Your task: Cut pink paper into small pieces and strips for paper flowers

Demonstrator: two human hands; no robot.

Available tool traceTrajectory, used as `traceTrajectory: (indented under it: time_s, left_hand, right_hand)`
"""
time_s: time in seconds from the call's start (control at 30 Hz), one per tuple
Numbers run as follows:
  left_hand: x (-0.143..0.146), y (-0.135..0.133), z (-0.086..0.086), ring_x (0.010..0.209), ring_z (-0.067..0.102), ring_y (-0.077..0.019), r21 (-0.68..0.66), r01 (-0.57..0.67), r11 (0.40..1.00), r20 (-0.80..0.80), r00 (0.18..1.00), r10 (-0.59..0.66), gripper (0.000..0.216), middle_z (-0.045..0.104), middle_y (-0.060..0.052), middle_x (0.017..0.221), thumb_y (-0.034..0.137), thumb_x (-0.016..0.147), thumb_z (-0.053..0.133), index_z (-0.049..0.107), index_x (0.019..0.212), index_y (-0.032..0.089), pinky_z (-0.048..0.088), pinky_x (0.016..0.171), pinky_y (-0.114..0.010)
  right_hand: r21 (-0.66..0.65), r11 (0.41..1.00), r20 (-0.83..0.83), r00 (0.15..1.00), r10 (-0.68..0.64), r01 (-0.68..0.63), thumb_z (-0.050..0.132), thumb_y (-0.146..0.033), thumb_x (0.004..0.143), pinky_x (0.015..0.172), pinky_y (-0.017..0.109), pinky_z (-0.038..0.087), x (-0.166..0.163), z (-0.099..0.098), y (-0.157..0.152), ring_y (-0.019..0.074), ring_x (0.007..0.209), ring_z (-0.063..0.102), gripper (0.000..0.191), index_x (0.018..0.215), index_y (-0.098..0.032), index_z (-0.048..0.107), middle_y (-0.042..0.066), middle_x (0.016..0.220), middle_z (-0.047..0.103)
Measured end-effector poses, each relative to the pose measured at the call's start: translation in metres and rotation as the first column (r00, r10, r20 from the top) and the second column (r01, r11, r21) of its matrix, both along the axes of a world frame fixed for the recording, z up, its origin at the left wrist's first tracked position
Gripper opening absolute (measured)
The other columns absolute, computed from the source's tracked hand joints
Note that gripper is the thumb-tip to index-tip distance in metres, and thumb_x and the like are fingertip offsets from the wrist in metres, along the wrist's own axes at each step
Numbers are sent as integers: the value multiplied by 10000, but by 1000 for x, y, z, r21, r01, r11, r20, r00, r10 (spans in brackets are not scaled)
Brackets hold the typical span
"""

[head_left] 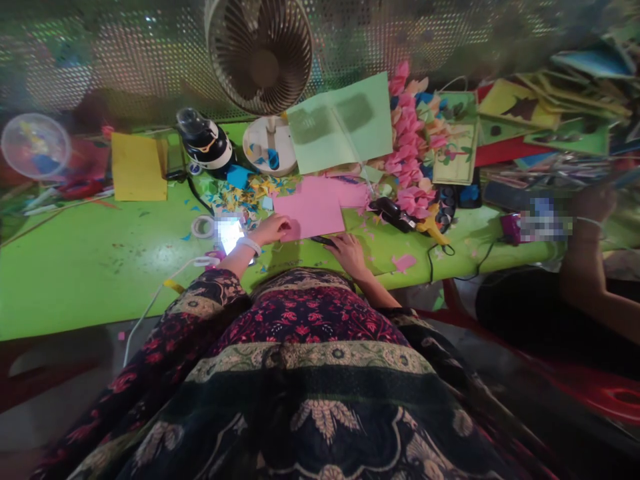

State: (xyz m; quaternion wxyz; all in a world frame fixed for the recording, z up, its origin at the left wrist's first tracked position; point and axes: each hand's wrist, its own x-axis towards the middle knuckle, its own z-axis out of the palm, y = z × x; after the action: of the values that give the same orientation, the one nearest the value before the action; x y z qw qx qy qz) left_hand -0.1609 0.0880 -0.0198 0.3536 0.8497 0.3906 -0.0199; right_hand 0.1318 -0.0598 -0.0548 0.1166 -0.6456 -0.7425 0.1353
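Observation:
My left hand (pixel 273 229) lies on the left edge of a pink paper sheet (pixel 315 207) on the green table (pixel 100 260), fingers curled loosely against the paper. My right hand (pixel 349 253) rests on the table just below the pink sheet, fingers bent down beside a small dark object (pixel 323 240) that I cannot make out. A lit phone screen (pixel 229 233) glows close to my left wrist.
A desk fan (pixel 261 60) stands at the back, with a light green sheet (pixel 343 123), yellow paper (pixel 139 167), a tape roll (pixel 203 227), paper scraps (pixel 245 193) and pink paper flowers (pixel 413 147) around. Another person's arm (pixel 590 267) reaches in at the right.

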Motion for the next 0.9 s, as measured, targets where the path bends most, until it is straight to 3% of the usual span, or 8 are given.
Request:
traceTrajectory:
  time_s: [0.47,0.9]
  left_hand:
    - [2,10,-6,1022,661,-235,-58,12,998,-20,1000,-13,283,725,-92,1078,205,853,599,701,1116,184,548,942,-361]
    - [6,19,1,911,699,-194,-157,-43,987,-9,999,42,232,781,-81,1027,206,808,676,751,1023,163,534,831,-278]
  right_hand:
    - [-26,998,-24,998,62,-63,544,-446,1055,970,416,460,-11,-2,2,302,1130,556,367,1263,-234,759,138,1185,685]
    - [-19,995,-47,994,101,-102,549,-439,1052,964,430,477,-26,2,5,314,1117,561,362,1265,-231,753,143,1156,677]
